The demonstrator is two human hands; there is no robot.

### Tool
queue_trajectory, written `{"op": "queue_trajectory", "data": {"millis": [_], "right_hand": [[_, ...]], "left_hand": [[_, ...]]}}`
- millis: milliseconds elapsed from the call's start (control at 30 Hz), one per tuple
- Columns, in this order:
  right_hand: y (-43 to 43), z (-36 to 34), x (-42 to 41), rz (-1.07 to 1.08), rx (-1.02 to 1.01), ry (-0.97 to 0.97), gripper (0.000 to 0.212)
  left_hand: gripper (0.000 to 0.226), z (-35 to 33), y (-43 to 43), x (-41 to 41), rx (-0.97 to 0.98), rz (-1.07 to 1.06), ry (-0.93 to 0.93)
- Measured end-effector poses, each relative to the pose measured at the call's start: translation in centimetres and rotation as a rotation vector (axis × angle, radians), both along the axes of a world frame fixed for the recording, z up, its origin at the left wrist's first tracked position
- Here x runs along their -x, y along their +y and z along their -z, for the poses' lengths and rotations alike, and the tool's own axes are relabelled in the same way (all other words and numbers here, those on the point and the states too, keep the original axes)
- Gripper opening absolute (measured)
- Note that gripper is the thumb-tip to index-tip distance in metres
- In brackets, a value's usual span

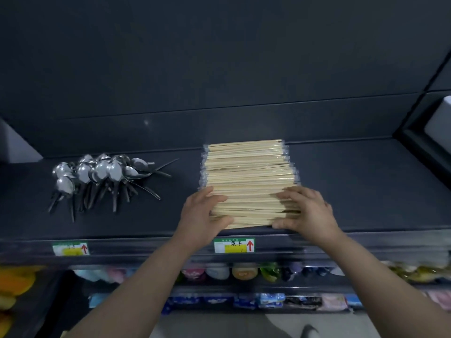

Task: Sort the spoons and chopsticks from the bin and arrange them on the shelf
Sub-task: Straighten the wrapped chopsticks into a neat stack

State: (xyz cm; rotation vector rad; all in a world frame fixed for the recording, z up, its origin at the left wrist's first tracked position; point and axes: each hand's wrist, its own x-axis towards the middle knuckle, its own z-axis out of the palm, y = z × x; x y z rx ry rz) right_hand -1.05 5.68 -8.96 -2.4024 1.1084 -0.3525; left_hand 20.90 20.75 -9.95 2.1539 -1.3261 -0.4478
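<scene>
A wide row of wrapped pale wooden chopsticks point(249, 172) lies on the dark top shelf point(366, 186), right of centre. My left hand point(202, 215) grips the near left end of the row, thumb on top and fingers curled under its front edge. My right hand point(305, 211) grips the near right end the same way. A loose pile of shiny metal spoons point(102, 176) with dark handles lies on the shelf to the left, apart from both hands. The bin is out of view.
Two green and yellow price labels point(234, 245) point(70, 248) with red arrows sit on the shelf's front edge. Lower shelves hold colourful packaged goods point(244, 270) and yellow items point(14, 284) at the left. A dark back panel point(219, 69) rises behind the shelf.
</scene>
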Motion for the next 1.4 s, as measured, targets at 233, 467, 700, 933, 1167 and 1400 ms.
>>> {"op": "queue_trajectory", "data": {"millis": [233,467,700,933,1167,1400], "right_hand": [[-0.2,1.0,-0.5,0.031,-0.263,-0.110,0.079],[-0.4,1.4,-0.6,-0.092,-0.164,-0.069,0.042],[0.1,0.6,-1.3,-0.156,-0.175,-0.046,0.041],[0.4,0.3,-1.4,-0.174,-0.169,-0.014,0.042],[0.5,0.6,-2.0,-0.165,-0.008,0.081,0.042],[0.5,0.9,-1.5,-0.054,-0.040,0.158,0.080]], "left_hand": [[0.048,0.7,-0.7,0.2,-0.035,0.016,0.008],[0.020,1.1,-0.4,0.1,0.124,-0.006,0.189],[0.042,0.3,0.0,-0.1,0.088,-0.003,0.146],[0.026,0.5,0.5,-0.2,0.145,-0.017,0.143],[0.022,-0.1,-0.6,-0.1,0.095,0.021,0.025],[0.075,-0.4,-1.0,0.6,-0.032,-0.157,0.265]]}}
